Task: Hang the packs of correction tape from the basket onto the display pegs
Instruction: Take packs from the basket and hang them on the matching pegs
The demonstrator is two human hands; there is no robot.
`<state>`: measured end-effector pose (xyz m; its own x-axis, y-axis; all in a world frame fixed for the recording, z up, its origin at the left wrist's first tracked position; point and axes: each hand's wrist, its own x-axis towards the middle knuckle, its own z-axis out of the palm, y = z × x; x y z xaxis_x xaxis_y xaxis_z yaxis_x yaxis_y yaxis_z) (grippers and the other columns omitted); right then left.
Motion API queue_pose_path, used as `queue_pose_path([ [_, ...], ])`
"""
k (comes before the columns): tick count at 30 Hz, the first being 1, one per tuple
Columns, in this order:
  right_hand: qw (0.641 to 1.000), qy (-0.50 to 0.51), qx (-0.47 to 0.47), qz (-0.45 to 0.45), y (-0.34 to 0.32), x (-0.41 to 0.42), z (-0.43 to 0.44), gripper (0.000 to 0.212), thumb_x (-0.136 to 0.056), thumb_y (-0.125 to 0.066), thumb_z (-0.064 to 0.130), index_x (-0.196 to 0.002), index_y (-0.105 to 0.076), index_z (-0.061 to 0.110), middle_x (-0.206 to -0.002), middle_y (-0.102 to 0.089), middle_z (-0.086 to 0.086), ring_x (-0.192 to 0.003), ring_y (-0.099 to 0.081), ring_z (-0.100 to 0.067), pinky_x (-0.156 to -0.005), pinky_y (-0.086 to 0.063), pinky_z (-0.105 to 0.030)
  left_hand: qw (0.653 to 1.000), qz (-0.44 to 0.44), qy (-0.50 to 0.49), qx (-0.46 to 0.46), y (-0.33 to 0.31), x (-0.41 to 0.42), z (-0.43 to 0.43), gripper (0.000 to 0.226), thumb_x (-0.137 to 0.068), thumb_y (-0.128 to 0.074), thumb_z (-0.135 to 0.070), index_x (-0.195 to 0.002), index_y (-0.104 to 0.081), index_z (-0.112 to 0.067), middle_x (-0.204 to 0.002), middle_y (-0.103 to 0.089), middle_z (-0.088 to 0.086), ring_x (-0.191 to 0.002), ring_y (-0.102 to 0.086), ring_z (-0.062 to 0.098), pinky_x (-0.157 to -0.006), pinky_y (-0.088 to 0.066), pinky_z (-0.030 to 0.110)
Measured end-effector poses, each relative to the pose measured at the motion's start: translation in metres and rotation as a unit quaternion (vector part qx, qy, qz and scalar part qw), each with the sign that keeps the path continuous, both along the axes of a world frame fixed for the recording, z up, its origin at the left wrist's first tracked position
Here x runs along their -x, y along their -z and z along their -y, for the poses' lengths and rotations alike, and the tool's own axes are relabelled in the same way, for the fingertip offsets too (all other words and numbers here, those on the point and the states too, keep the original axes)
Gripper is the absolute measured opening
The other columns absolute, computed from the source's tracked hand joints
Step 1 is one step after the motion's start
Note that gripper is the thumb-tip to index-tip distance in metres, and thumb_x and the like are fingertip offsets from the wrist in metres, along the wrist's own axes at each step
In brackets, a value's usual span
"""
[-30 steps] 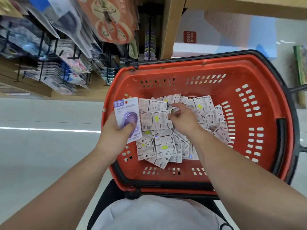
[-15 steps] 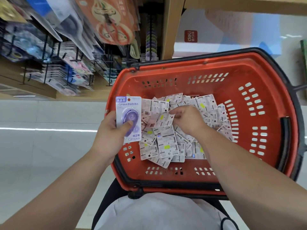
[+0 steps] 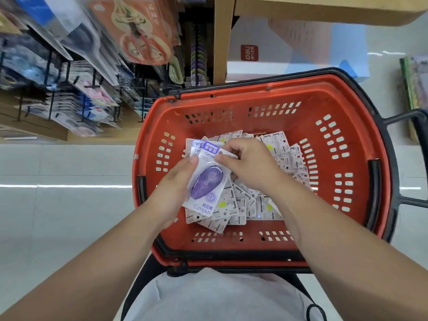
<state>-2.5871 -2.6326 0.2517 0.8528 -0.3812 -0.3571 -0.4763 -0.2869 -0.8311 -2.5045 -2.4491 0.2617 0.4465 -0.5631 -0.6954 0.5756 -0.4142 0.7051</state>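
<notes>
Seemingly two packs (image 3: 206, 183): left hand (image 3: 172, 189), right hand (image 3: 251, 166) pinching.

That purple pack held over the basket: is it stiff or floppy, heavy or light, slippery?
Probably fairly stiff: the purple pack looks flat though the left hand and right hand grip only its edges. Likely light, since fingertips alone carry it. It looks glossy, so it may be slippery.

"Campus" on pack (image 3: 206, 181); "deli" box (image 3: 278, 49)

The rear pack (image 3: 194, 147) hides mostly behind the front pack (image 3: 206, 181); display pegs (image 3: 93, 77) blur.
</notes>
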Motion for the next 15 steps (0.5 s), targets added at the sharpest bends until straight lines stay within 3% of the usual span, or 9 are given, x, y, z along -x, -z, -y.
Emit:
queue_pose_path([
  [2, 0.999, 0.041, -0.025, 0.002, 0.004, -0.003, -0.01, 0.022, -0.088, -0.079, 0.029, -0.071, -0.066, 0.026, -0.059, -0.06, 0.007, -0.054, -0.06, -0.019, -0.06, -0.052, -0.037, 1.0, 0.018, 0.012, -0.004, 0.005, 0.003, -0.006, 0.038, -0.1, -0.068, -0.036, -0.135, -0.063, -0.023, -0.126, -0.076, 0.002, -0.119, -0.071, 0.028, -0.101, -0.056, 0.049],
  [4, 0.993, 0.104, -0.056, -0.013, 0.016, -0.001, -0.015, 0.023, -0.089, -0.075, 0.042, -0.076, -0.067, 0.024, -0.067, -0.067, -0.002, -0.06, -0.064, -0.026, -0.062, -0.056, -0.042, 0.998, 0.048, 0.022, -0.033, 0.011, 0.002, -0.013, 0.034, -0.099, -0.071, -0.024, -0.132, -0.063, -0.022, -0.122, -0.077, 0.002, -0.114, -0.073, 0.027, -0.099, -0.058, 0.049],
  [7, 0.983, 0.072, -0.002, -0.168, 0.046, 0.016, -0.014, 0.043, -0.095, -0.064, 0.048, -0.093, -0.071, 0.005, -0.086, -0.073, -0.012, -0.075, -0.07, -0.035, -0.074, -0.06, -0.048, 0.991, 0.094, -0.023, -0.093, 0.016, -0.001, -0.025, 0.027, -0.099, -0.072, -0.026, -0.125, -0.065, -0.025, -0.115, -0.078, -0.002, -0.106, -0.075, 0.021, -0.087, -0.06, 0.037],
  [9, 0.958, -0.028, 0.005, -0.284, 0.063, 0.029, -0.018, 0.035, -0.096, -0.066, 0.035, -0.109, -0.065, 0.002, -0.095, -0.068, -0.006, -0.074, -0.068, -0.032, -0.072, -0.058, -0.04, 0.983, 0.122, -0.068, -0.12, 0.017, -0.004, -0.032, 0.023, -0.097, -0.074, -0.027, -0.118, -0.066, -0.026, -0.111, -0.078, -0.004, -0.102, -0.075, 0.018, -0.081, -0.057, 0.031],
  [11, 0.94, -0.088, -0.046, -0.328, 0.072, 0.034, -0.024, 0.017, -0.096, -0.061, 0.014, -0.111, -0.055, 0.019, -0.086, -0.062, -0.006, -0.06, -0.058, -0.025, -0.057, -0.048, -0.031, 0.978, 0.135, -0.091, -0.127, 0.016, -0.006, -0.037, 0.02, -0.097, -0.074, -0.027, -0.116, -0.067, -0.027, -0.109, -0.078, -0.007, -0.101, -0.075, 0.015, -0.08, -0.056, 0.03],
  [13, 0.93, -0.138, -0.053, -0.337, 0.079, 0.032, -0.026, 0.036, -0.096, -0.047, 0.001, -0.111, -0.059, 0.031, -0.091, -0.058, -0.004, -0.058, -0.053, -0.021, -0.049, -0.04, -0.028, 0.978, 0.13, -0.107, -0.123, 0.015, -0.008, -0.04, 0.019, -0.097, -0.073, -0.025, -0.116, -0.067, -0.027, -0.109, -0.078, -0.007, -0.1, -0.075, 0.015, -0.079, -0.057, 0.03],
  [15, 0.914, -0.209, -0.028, -0.347, 0.082, 0.028, -0.026, 0.058, -0.096, -0.039, -0.006, -0.128, -0.061, 0.037, -0.119, -0.057, -0.004, -0.071, -0.059, -0.018, -0.051, -0.042, -0.025, 0.978, 0.128, -0.115, -0.115, 0.012, -0.009, -0.04, 0.02, -0.097, -0.072, -0.023, -0.116, -0.067, -0.026, -0.107, -0.078, -0.007, -0.099, -0.076, 0.015, -0.076, -0.056, 0.028],
])
